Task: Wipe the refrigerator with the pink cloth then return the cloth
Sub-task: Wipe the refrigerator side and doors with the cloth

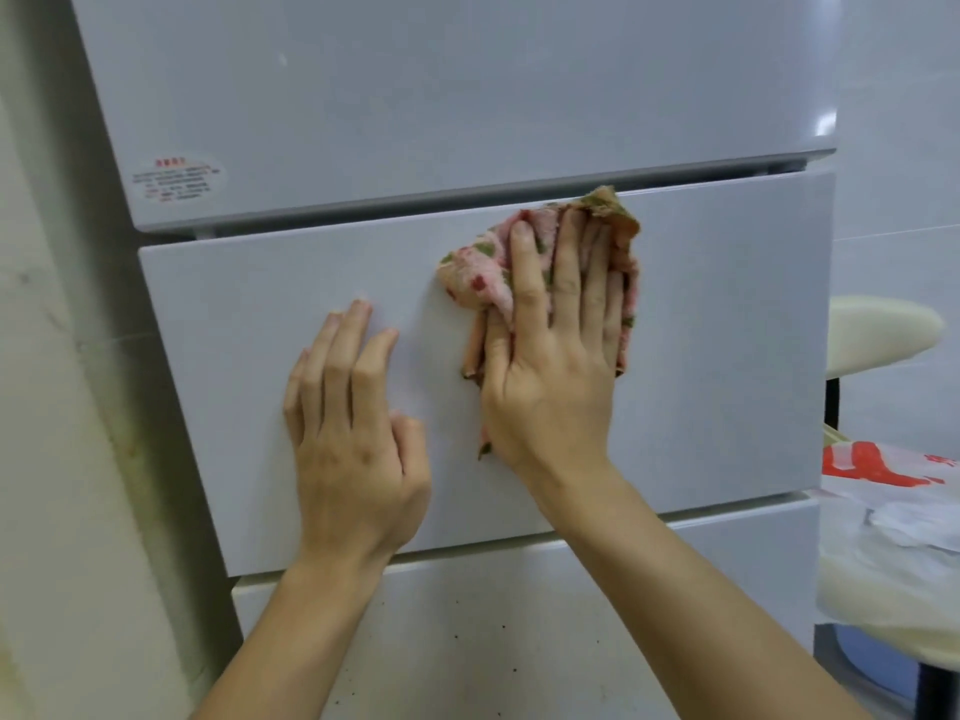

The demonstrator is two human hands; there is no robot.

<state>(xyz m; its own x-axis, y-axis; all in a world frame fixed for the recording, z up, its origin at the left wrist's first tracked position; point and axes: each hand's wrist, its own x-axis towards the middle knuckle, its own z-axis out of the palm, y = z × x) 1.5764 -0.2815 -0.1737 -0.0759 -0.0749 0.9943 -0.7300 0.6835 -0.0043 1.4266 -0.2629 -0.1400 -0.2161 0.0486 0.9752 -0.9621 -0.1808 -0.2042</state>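
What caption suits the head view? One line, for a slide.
Right hand presses the pink cloth on the refrigerator's middle drawer; left hand rests beside it.

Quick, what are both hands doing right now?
Left hand: open, flat on the refrigerator.
Right hand: open, pressing the pink cloth against the refrigerator.

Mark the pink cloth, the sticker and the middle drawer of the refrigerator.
pink cloth [480, 275]: head view, bunched fold near its left edge.
sticker [174, 178]: head view, its printed centre.
middle drawer [727, 330]: head view, bare panel right of the cloth.
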